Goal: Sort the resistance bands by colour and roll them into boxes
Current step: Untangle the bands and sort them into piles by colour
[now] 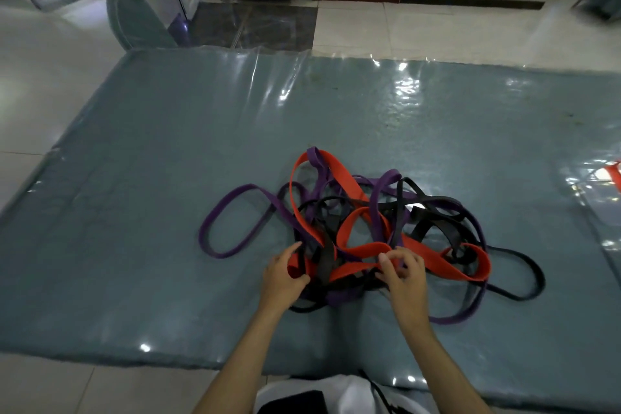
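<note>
Both of my hands are at the near edge of the tangle of resistance bands (363, 232), which lies a little right of centre on the grey-green table (134, 178) under its shiny clear cover. My left hand (282, 274) has its fingers spread loosely, thumb low and forefinger stretched forward, with the end of a red band (349, 267) sitting between them; the fingers are apart rather than pinched tight, and I cannot say for sure that they grip it. My right hand (403, 274) is curled, thumb and forefinger drawn close together on the same red band where it crosses the heap (the other fingers are bent in beneath, so how much they catch is hard to see).

Purple bands (235, 222) loop out to the left and along the right side, black bands (517, 274) trail off to the right, and where they cross in the middle I cannot tell one strand from the next, nor count them. Near the right edge of the view a bit of something red (616, 175) is cut off and glare washes over it. Beyond the far left corner of the table, a chair back (134, 17) shows. My forearms run out of the bottom of the picture.
</note>
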Motion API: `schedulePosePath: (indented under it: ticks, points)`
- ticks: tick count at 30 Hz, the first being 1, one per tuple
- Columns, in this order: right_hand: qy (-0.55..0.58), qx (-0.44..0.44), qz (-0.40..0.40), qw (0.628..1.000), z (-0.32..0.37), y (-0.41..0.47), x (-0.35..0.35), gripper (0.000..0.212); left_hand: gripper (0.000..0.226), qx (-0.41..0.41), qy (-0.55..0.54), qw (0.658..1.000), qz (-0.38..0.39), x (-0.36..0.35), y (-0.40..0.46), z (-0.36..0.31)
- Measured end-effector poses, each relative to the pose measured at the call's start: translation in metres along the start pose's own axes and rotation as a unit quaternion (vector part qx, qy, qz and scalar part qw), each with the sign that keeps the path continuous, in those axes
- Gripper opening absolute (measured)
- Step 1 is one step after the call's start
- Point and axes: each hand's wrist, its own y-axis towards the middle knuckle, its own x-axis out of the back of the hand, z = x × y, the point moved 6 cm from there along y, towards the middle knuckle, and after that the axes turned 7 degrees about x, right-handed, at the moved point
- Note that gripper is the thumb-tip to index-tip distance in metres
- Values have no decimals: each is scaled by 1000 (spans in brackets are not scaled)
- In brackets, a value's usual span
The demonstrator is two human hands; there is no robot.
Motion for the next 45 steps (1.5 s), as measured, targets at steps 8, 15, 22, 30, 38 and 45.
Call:
schedulePosePath:
  ticks: [8,15,22,30,38,45]
  points:
    - [-39,-25,23,999,-9,16,7,17,51,75,-233,968,57,5,12,13]
    - [-198,30,47,979,9,23,-1,23,47,67,-181,979,68,2,23,-2]
    - [-213,156,159,951,29,29,-41,25,25,-8,-93,995,20,6,34,-27]
    - [-302,170,249,904,14,27,-66,22,76,35,150,982,107,-23,37,-33]
    - [-271,112,111,950,8,53,-30,26,39,-4,231,971,57,-34,36,-37]
    - [-218,36,92,971,-16,54,-18,13,7,23,-227,972,-49,21,46,-36]
